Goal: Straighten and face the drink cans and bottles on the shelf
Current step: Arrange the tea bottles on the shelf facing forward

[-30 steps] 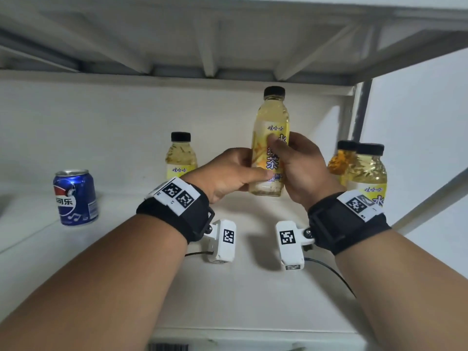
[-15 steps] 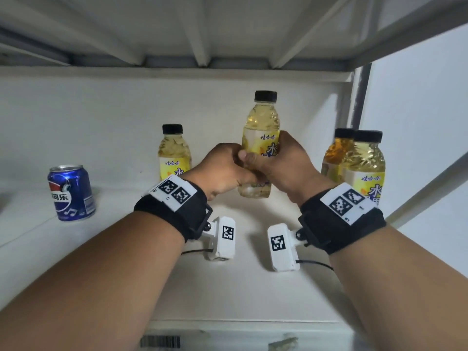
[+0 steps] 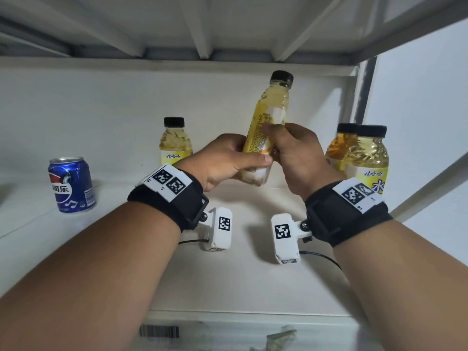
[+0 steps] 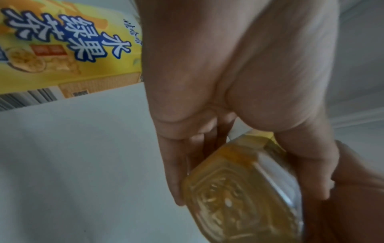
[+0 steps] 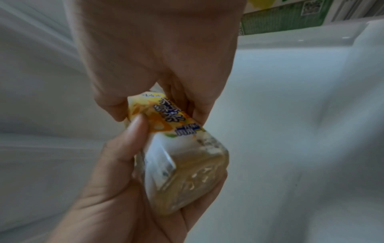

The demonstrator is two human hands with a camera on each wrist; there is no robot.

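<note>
Both hands are on one fruit tea bottle (image 3: pixel 268 127): left hand (image 3: pixel 225 160) wraps its lower body, right hand (image 3: pixel 296 153) pinches the label, bottle tilted above the shelf (image 3: pixel 240 287). Looks mid-facing; next it probably needs turning label-front, then setting down upright.

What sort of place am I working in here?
Probably a store or stockroom shelf: a white metal shelf with a barcode tag on its front edge, stocked with matching tea bottles and a Pepsi can.
</note>
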